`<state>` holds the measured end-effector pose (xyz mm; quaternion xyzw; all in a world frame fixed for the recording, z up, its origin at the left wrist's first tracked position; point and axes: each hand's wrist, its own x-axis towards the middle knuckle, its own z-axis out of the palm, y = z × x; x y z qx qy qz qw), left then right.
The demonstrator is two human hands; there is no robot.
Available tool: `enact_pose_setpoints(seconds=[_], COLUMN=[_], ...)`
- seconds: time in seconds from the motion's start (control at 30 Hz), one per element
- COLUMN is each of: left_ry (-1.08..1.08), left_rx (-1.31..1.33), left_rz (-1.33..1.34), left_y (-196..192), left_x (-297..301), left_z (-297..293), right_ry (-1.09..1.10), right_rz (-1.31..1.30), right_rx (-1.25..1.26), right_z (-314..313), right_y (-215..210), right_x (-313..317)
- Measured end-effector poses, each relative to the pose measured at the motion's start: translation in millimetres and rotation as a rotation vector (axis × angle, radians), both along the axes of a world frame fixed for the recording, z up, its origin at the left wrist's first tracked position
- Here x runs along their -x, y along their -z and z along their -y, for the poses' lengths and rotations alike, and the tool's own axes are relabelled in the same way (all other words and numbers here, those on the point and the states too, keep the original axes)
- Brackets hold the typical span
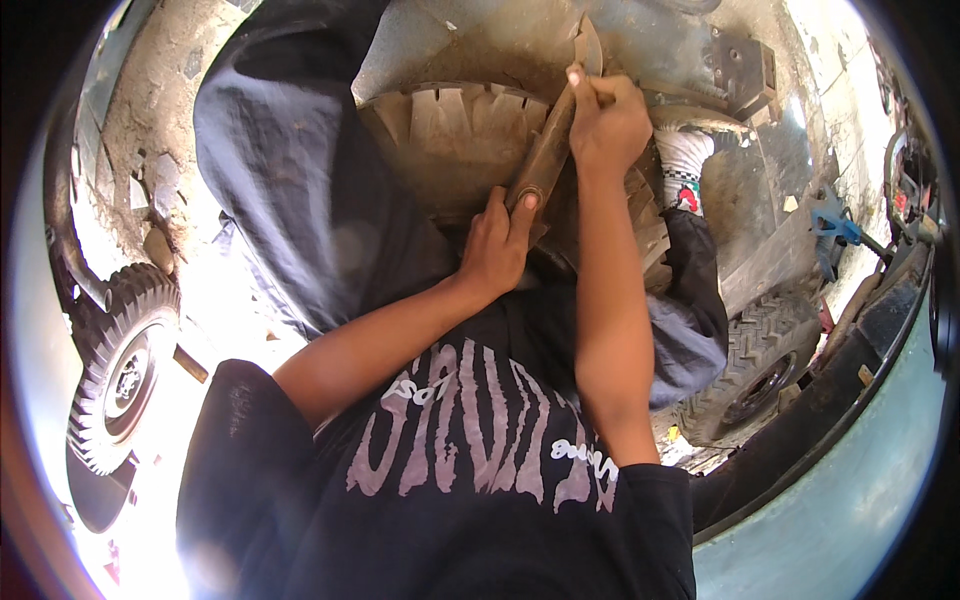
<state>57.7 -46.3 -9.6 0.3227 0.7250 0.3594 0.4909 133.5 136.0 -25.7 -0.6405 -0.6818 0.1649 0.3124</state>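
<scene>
Upper centre of the frame, left hand [497,243] and right hand [605,122] both clamp a rusty metal bar [545,160]. It lies against a lugged tyre [450,135] (probably wedged at its edge), with little room.

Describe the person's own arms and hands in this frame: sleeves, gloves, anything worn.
Both arms are bare from the short sleeves of a black T-shirt with pale pinkish-white printed lettering across the chest. The left hand and right hand wear no gloves. No watch, ring or wristband shows on either wrist.
</scene>
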Motion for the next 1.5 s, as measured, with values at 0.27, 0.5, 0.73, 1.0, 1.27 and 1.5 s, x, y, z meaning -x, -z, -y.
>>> enact_pose_setpoints(seconds=[0.27,0.5,0.73,1.0,1.27,1.5], left_ry=[0.269,0.249,0.098,0.060,0.304,0.015], left_rx=[0.097,-0.216,-0.153,0.012,-0.470,-0.139], left_rz=[-0.003,-0.290,-0.085,-0.038,-0.613,-0.078], left_y=[4,23,18,-1,33,11], left_x=[6,-4,-3,0,4,-2], left_z=[8,14,15,3,14,7], right_ry=[0.019,0.039,-0.001,-0.006,0.014,-0.063], right_rz=[-0.044,-0.027,-0.006,0.011,0.207,0.055], right_rx=[0.197,0.011,0.107,0.081,-0.065,0.159], right_z=[87,-26,49,40,-26,51], right_y=[-36,15,-17,-9,17,-22], right_x=[-10,-6,-5,-9,21,21])
